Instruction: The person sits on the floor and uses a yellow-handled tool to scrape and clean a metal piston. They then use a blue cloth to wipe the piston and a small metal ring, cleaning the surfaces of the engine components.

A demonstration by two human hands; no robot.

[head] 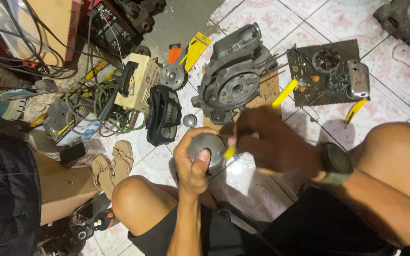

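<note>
The right hand (274, 144) is smeared by motion, so its fingers cannot be told apart, and it hides the near edge of the grey engine casing (231, 80) on the floor (262, 28). Only the yellow tip of the tool (229, 152) shows below that hand; the rest is covered. The left hand (194, 161) wraps the round metal part (207, 147), hiding its lower half. The small parts on the dark mat (326, 71) are too small to tell. The grey object (397, 19) at the floor's far right corner is cut by the top edge, and both knees run off the bottom edge.
</note>
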